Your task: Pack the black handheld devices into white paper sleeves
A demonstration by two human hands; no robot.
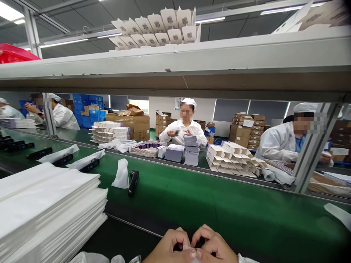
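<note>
At the bottom edge of the head view, my left hand (168, 245) and my right hand (215, 245) meet, fingers curled and thumbs side by side. Both pinch a white, thin piece (187, 248), perhaps paper or film; most of it is hidden by the fingers and the frame edge. Left of my hands stands a tall stack of white sleeves (49, 204). Beyond them, on the green conveyor belt (192, 193), a black handheld device (133, 183) lies beside a loose white sleeve (121, 174).
More black devices (90, 165) and sleeves line the belt's left. Across it, co-workers (184, 129) in white sit behind stacked cartons (230, 159). A shelf (175, 60) holding open boxes (156, 31) spans overhead; a metal post (315, 146) stands right.
</note>
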